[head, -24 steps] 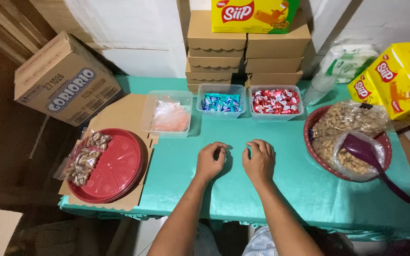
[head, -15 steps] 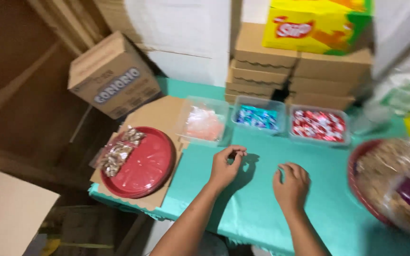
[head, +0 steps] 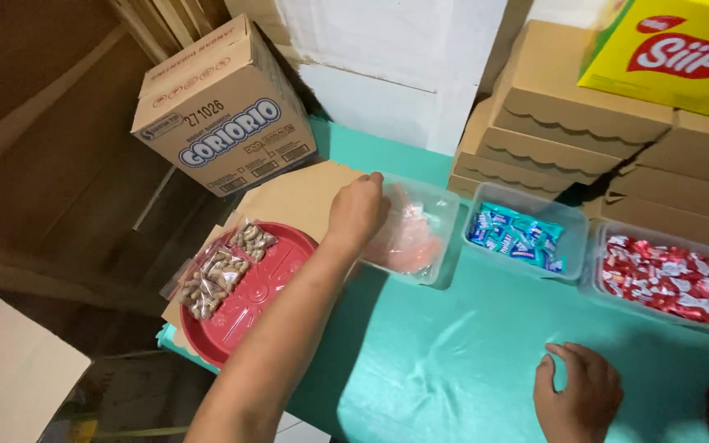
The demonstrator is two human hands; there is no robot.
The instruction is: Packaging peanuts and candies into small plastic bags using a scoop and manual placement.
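Head view, looking down on a teal-covered table [head: 486, 361]. My left hand [head: 357, 212] reaches to about 11 o'clock and rests at the near rim of a clear tub of pink packets [head: 413, 232]; its fingers curl over the rim, but I cannot tell whether they pinch anything, since the tips are hidden. My right hand [head: 578, 392] lies at 4 o'clock, palm down on the cloth, fingers loosely spread, holding nothing. At 9 o'clock of the left hand sits a red plate [head: 266, 287] on a cardboard sheet [head: 301, 195], carrying clear bags of nuts [head: 221, 271] at its left edge. At 1 o'clock stand a tub of blue-wrapped sweets [head: 519, 236] and, further right, a tub of red-wrapped sweets [head: 665, 277]. Behind them, stacked brown boxes [head: 572, 123] and a yellow carton [head: 674, 49]; a printed cardboard box [head: 221, 111] stands at 10 o'clock. By my judgement the work is early: nuts are bagged on the plate, no sweets lie there yet, all three tubs look full
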